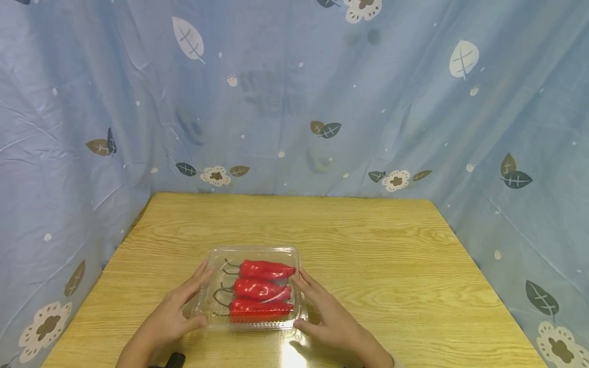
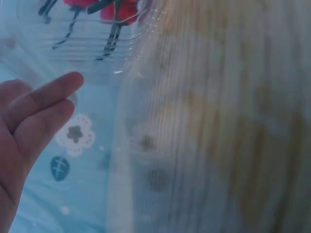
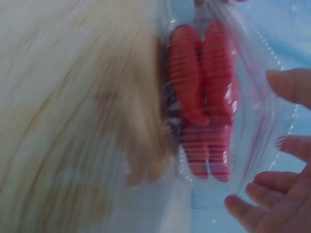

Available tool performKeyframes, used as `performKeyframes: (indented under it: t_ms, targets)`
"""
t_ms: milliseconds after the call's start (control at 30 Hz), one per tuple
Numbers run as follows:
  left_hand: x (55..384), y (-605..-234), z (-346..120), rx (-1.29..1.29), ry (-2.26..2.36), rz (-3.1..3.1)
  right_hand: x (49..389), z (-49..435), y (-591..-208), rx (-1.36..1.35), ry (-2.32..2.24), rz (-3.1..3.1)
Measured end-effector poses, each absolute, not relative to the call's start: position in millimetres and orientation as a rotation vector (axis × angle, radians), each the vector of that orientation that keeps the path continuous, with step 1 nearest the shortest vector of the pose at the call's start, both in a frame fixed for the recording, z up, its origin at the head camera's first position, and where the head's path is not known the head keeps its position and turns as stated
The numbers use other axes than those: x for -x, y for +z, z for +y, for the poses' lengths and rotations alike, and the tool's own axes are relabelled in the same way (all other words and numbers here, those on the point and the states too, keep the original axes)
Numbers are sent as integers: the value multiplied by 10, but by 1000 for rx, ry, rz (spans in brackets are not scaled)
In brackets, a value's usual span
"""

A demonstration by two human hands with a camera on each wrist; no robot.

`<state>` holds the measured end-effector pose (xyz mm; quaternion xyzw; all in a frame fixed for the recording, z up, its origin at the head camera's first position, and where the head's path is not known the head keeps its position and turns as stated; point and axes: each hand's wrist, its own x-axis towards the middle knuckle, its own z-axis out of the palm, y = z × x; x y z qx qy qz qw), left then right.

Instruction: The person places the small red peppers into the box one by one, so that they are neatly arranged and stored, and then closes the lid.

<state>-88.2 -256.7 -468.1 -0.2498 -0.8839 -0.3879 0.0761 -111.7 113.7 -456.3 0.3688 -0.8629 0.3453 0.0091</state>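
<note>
A clear plastic clamshell box (image 1: 254, 249) lies on the table near its front edge, its lid down over several red chili peppers (image 1: 262, 290). Their thin dark stems point left. On the box's left side is my left hand (image 1: 167, 312), thumb near the front corner and fingers along the side. Opposite it, my right hand (image 1: 332, 318) has its fingertips at the right side and its thumb by the near right corner. The left wrist view shows straight fingers (image 2: 51, 99) just off the box's edge. Spread fingers (image 3: 277, 187) flank the beaded rim in the right wrist view.
The wood-grain table (image 1: 368, 255) extends behind the box and to both sides. A blue curtain (image 1: 285, 102) with leaf and flower prints closes off the back and sides. A small black object (image 1: 175, 360) shows by my left wrist.
</note>
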Motion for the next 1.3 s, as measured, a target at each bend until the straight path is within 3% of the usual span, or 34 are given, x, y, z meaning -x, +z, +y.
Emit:
performKeyframes:
  t_ms: [800, 1300]
  targets:
    - [720, -4656, -2429, 384, -1268, -2855, 1017, 1086, -4561, -1035, 1284, -2798]
    - [595, -4511, -2420, -47, -1435, -3033, 954, 1106, -4660, -722, 1968, -2752]
